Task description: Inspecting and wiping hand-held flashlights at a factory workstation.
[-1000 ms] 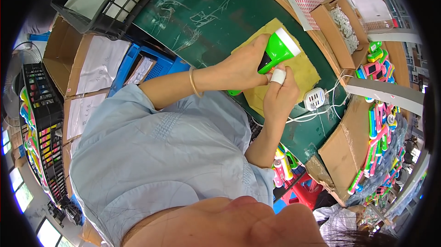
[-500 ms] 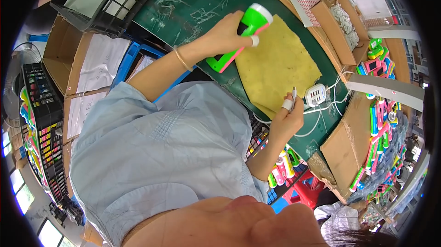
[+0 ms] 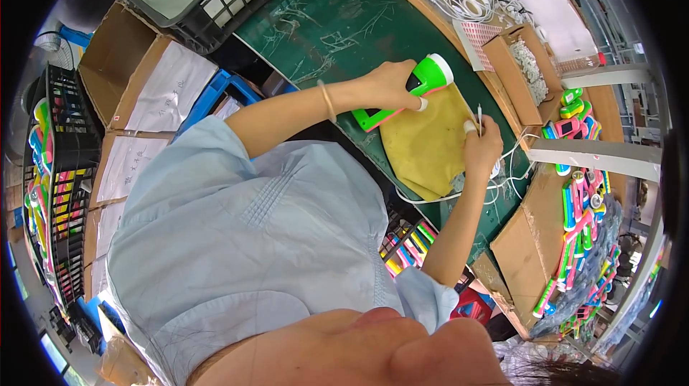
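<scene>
My left hand (image 3: 391, 86) is wrapped around a flashlight (image 3: 433, 74), green with a pink edge, a dark panel and a white head. It is held tilted over the left part of a yellow cloth (image 3: 423, 153), its white head up and to the right. Past the cloth's right edge, my right hand (image 3: 484, 146) pinches a white cable plug (image 3: 479, 116) that points upward. White wraps cover a finger on each hand. A white USB charging hub (image 3: 495, 169) is mostly hidden behind my right hand, with white cables (image 3: 495, 189) beside it.
The cloth lies on a scratched green tabletop (image 3: 337, 31). A black crate (image 3: 208, 20) stands at the far left. On the right are a cardboard box of small white parts (image 3: 527, 70), tangled cables (image 3: 474, 2), a cardboard sheet (image 3: 527, 242) and several colourful flashlights (image 3: 574, 242).
In the picture, my left hand and the flashlight have shifted right and down. My right hand with the plug has moved up and right, now covering most of the hub. The whole view has shifted too.
</scene>
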`<state>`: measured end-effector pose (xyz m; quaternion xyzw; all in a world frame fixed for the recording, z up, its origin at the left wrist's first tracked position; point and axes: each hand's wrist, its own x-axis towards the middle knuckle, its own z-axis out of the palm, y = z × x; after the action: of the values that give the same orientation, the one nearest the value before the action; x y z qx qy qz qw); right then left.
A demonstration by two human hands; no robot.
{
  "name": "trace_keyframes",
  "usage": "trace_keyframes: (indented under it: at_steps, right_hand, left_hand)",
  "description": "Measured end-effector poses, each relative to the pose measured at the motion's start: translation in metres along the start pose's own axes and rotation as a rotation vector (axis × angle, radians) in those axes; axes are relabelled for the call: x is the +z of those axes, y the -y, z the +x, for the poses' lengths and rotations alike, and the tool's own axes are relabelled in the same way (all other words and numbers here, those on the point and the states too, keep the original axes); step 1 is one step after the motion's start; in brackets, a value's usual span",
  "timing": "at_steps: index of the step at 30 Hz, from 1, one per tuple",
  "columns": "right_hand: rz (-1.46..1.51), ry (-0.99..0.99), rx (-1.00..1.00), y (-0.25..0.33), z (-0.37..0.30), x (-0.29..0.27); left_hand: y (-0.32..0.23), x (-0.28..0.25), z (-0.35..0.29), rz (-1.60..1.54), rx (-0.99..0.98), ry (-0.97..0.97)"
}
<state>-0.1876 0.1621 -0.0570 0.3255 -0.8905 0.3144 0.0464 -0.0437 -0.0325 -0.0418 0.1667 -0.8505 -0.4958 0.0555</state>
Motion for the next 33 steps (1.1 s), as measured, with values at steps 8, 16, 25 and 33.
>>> trace_keyframes:
  at_steps: [8, 16, 25, 33]
  right_hand:
    - [0.113, -0.428, -0.054, 0.115, -0.09, -0.11]
    - [0.094, -0.508, -0.193, 0.163, -0.067, -0.119]
    - [-0.092, -0.223, -0.106, 0.114, -0.016, -0.083]
    - [-0.331, -0.131, 0.0, 0.041, 0.031, -0.003]
  left_hand:
    - [-0.069, -0.055, -0.106, -0.101, 0.348, -0.143]
    - [-0.067, -0.071, -0.106, -0.803, 0.165, 0.319]
    - [-0.066, -0.071, -0.083, -0.852, 0.076, 0.278]
    - [-0.026, -0.042, 0.026, -0.563, 0.091, -0.255]
